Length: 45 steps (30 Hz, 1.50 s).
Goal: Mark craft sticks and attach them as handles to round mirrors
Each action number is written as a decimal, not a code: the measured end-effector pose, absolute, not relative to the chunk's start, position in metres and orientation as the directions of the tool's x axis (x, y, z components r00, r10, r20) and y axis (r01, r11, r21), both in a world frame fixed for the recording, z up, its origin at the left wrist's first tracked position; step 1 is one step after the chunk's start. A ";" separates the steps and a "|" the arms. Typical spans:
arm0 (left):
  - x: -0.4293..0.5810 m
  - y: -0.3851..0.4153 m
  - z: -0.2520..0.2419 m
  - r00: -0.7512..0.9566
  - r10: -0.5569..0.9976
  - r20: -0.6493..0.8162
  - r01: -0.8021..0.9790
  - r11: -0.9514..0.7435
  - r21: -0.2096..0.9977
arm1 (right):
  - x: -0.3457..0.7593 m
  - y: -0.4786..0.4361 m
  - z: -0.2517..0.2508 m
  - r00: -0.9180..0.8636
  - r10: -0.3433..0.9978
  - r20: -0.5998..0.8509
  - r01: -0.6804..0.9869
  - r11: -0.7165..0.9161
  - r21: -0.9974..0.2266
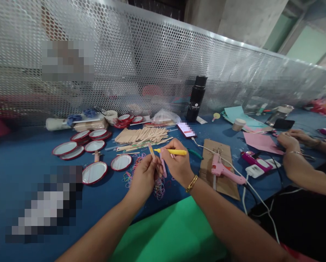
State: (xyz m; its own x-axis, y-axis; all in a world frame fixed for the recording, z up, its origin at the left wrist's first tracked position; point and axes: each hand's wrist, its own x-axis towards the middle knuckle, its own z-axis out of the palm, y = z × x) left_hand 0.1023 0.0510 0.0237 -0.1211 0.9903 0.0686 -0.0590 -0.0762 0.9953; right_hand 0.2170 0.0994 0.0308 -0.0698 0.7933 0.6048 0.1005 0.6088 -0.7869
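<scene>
My left hand [145, 173] pinches a wooden craft stick [151, 150] upright over the table. Yellow colouring shows along part of the stick. In my right hand [176, 163] is a yellow marker pen [176, 151], its tip close to the stick's face. Between the hands a pink-purple pen-like piece [163, 167] shows, partly hidden by my fingers; I cannot tell whether it is held. Beneath lies a tangle of coloured rubber bands [159, 189]. Just beyond my hands is a heap of plain craft sticks [141, 134].
Red-rimmed round lids [94, 172] lie to the left. A black bottle [198, 98] stands near the perforated metal screen [163, 54]. A phone [186, 130] lies behind my hands. Rightward, a pink glue gun [225, 171] rests on cardboard [206, 147], with cables. Another person's hands [288, 140] work at far right.
</scene>
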 end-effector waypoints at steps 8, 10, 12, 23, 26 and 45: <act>0.102 0.052 0.023 -0.129 0.988 0.079 -0.057 -0.087 0.995 | 0.217 0.098 0.034 -0.097 0.798 0.595 0.096 0.603 -0.792; 0.101 0.052 0.022 -0.130 0.989 0.075 -0.068 -0.084 0.994 | 0.218 0.098 0.034 -0.049 0.771 0.635 0.135 0.635 -0.761; 0.101 0.052 0.020 -0.132 0.988 0.075 -0.073 -0.086 0.994 | 0.218 0.099 0.033 -0.056 0.777 0.628 0.115 0.629 -0.769; 0.101 0.052 0.019 -0.131 0.987 0.089 -0.060 -0.097 0.993 | 0.218 0.100 0.033 -0.063 0.772 0.633 0.126 0.635 -0.762; 0.101 0.052 0.020 -0.134 0.986 0.094 -0.048 -0.101 0.994 | 0.217 0.100 0.033 -0.091 0.785 0.612 0.111 0.619 -0.778; 0.099 0.054 0.020 -0.134 0.986 0.103 -0.040 -0.109 0.993 | 0.217 0.097 0.033 -0.073 0.776 0.626 0.099 0.630 -0.770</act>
